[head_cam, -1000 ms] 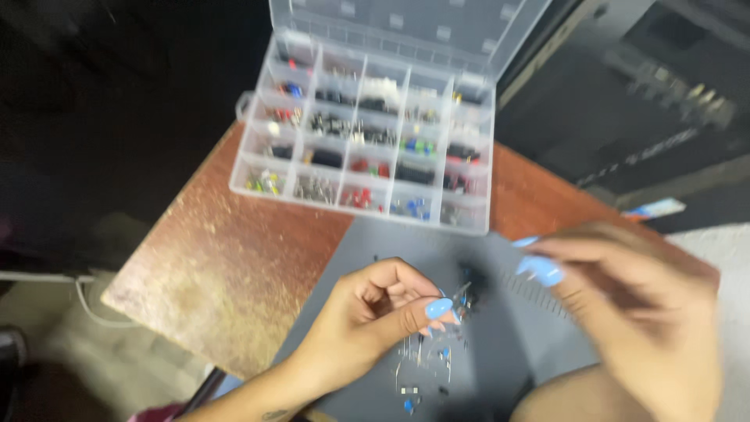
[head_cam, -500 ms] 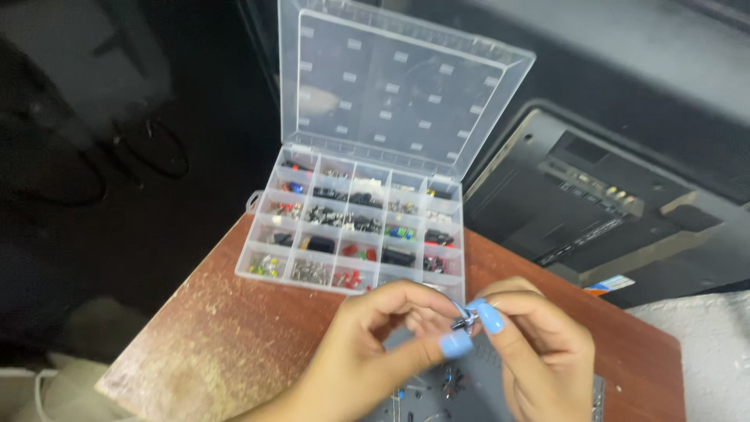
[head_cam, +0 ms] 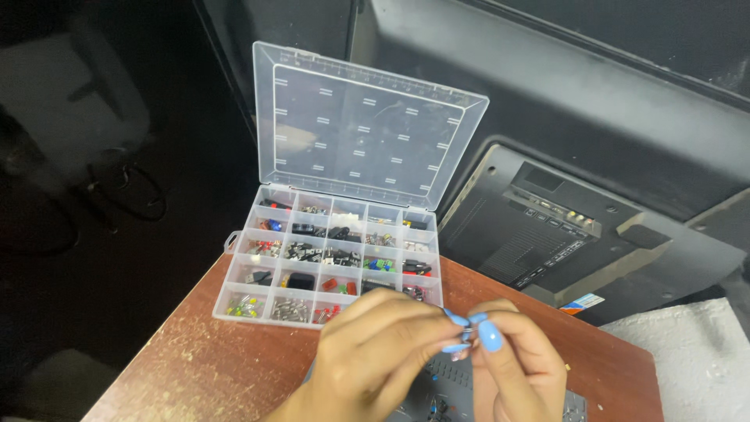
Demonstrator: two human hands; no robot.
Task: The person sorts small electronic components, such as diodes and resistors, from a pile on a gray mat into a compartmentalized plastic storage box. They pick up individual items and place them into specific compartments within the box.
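My left hand and my right hand meet low in the view, fingertips pinched together on a tiny dark electronic part that is mostly hidden between them. Both hands hover over a dark grey mat with small parts on it. Just beyond my fingers stands a clear plastic organiser box, its lid upright and open, its compartments filled with several small coloured components.
The box and mat rest on a reddish-brown table. Behind the table leans a black flat-screen set, back panel showing. A white foam block lies at right. Dark floor with cables lies to the left.
The camera has tilted up, so the box and the black set fill more of the view. My hands, apart one second ago, came together and now pinch the small part.
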